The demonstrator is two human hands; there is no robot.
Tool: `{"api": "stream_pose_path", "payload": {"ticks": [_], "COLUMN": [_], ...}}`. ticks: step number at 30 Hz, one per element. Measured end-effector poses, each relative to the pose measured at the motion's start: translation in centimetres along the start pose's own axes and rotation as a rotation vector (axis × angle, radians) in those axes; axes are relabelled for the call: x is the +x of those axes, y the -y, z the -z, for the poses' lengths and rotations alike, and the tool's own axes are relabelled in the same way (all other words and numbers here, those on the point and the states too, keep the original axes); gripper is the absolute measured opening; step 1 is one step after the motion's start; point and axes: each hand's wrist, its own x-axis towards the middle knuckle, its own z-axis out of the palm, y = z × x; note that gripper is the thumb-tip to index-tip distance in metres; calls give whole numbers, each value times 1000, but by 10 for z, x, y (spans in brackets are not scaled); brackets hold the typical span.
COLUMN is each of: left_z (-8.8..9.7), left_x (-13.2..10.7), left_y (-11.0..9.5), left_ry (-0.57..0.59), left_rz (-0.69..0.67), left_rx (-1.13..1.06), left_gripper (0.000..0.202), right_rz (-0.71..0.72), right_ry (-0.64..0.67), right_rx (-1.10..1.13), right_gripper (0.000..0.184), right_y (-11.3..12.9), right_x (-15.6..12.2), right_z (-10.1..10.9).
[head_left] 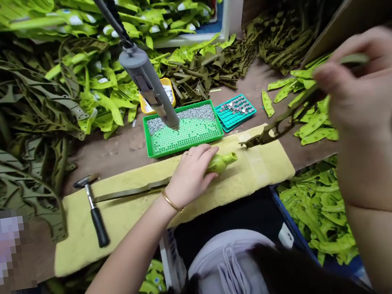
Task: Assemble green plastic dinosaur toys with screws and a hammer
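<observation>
My left hand [189, 174] lies curled over a lime-green plastic handle piece [222, 162] with a long metal blade [132, 191] on the yellow cloth [257, 167]. Raised close to the camera, my right hand [361, 80] pinches an olive-green plastic part [280, 125] that slants down to the cloth's right end. Behind the left hand sits a green tray [186, 141] of small silver screws. A hanging grey power screwdriver [148, 83] points its tip into that tray.
A hammer [93, 205] lies on the cloth's left end. A teal tray [235, 111] and a yellow box [170, 92] hold small parts. Heaps of olive and lime plastic pieces [44, 80] fill the bench; a bin of lime pieces [318, 212] stands lower right.
</observation>
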Motion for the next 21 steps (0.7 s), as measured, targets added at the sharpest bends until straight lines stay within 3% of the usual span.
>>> {"api": "stream_pose_path", "payload": {"ticks": [2, 4, 6, 8, 13, 16, 21], "left_z": [-1, -2, -3, -4, -5, -5, -4], "left_x": [4, 8, 11, 12, 13, 14, 19], "left_y": [-5, -9, -10, -9, -4, -2, -2], "left_ry": [27, 48, 69, 76, 46, 50, 87], "left_rz": [55, 93, 99, 90, 99, 104, 85], "left_rx": [65, 110, 120, 100, 59, 48, 57], "left_gripper": [45, 40, 42, 50, 70, 75, 73], "right_rz": [61, -120, -336, -414, -295, -316, -370], "right_ry": [-98, 20, 230, 295, 483, 544, 645], "right_rx": [46, 167, 70, 41, 271, 257, 224], "right_gripper": [24, 25, 28, 30, 36, 30, 34], "right_y": [-23, -53, -79, -91, -74, -66, -71], "right_x": [-11, -34, -60, -81, -90, -85, -82], "right_z": [-31, -55, -72, -81, -96, -99, -93]}}
